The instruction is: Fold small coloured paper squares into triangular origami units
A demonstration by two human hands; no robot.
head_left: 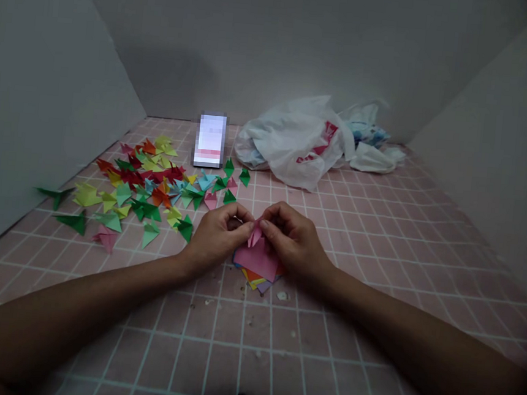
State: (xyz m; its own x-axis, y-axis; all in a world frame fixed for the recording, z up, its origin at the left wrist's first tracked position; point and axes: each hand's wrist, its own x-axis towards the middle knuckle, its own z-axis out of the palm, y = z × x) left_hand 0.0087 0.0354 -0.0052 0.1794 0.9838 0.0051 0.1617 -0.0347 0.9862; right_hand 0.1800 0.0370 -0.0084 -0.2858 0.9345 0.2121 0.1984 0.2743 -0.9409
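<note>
Between my two hands is a small piece of folded pink paper, narrow and pointed at its lower end. My left hand pinches it from the left with thumb and forefinger. On the other side, the thumb and fingers of my right hand pinch it as well, near its top. Just below lies a stack of coloured paper sheets, pink on top, with blue, orange, yellow and purple corners sticking out. Part of the stack is hidden behind my right hand.
Many folded paper cranes in several colours spread over the pink checked surface at the left. A lit phone leans near the back wall. Right of it sit a white plastic bag and crumpled white packaging. Walls enclose three sides.
</note>
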